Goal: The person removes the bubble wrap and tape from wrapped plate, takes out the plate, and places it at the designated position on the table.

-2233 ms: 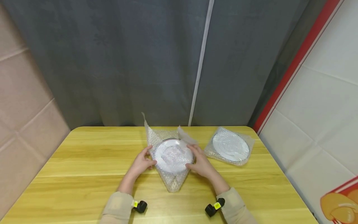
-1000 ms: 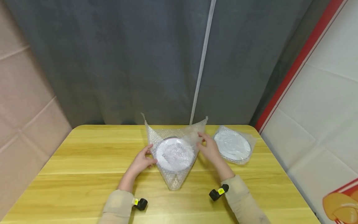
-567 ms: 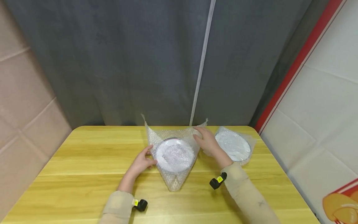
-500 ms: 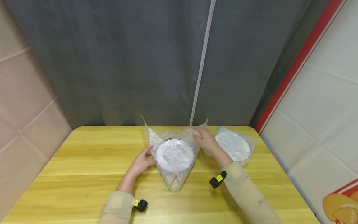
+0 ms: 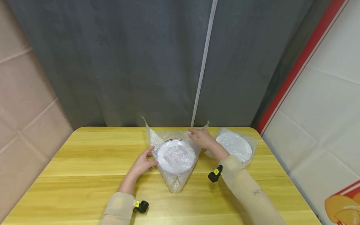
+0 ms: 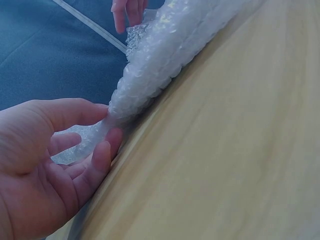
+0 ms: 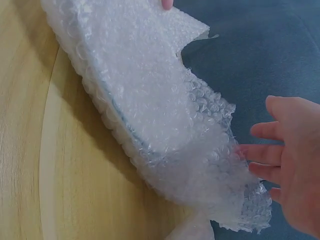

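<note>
In the head view, a round white plate [image 5: 176,156] with a dark-lined rim lies wrapped in bubble wrap [image 5: 175,182]. The wrap comes to a point at the near end, and two loose corners stand up at the far side. My left hand [image 5: 142,162] holds the plate's left edge through the wrap; in the left wrist view its fingertips meet the bubble wrap [image 6: 150,65]. My right hand [image 5: 203,139] lies over the right-hand flap. Its fingers are extended, touching the torn edge of the bubble wrap [image 7: 215,175] in the right wrist view.
A second plate [image 5: 234,145] in bubble wrap lies at the table's back right. The yellow wooden table [image 5: 84,175] meets a dark grey curtain [image 5: 126,62] at its far edge. White wall panels [image 5: 329,118] stand on the right.
My right hand has left the plate's right edge, the right flap has opened outward and upright, and the hand has moved forward and left over it. The left hand has stayed put.
</note>
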Action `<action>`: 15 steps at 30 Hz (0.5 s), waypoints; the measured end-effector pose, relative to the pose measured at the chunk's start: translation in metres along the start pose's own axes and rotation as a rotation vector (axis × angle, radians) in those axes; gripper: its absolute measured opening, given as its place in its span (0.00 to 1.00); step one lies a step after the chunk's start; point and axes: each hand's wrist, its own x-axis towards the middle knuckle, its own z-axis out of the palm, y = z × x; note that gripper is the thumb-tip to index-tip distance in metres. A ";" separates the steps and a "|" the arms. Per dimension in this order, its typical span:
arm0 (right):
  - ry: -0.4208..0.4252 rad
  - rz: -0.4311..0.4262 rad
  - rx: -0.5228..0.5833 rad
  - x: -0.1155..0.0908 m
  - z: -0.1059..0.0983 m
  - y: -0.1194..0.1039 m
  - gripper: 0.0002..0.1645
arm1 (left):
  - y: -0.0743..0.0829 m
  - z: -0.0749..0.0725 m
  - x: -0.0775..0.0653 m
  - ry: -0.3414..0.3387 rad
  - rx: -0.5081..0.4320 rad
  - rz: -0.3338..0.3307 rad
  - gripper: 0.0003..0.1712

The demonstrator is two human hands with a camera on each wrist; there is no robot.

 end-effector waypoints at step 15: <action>0.013 0.061 -0.008 -0.004 -0.004 0.002 0.25 | 0.003 0.002 0.005 -0.002 0.006 -0.010 0.45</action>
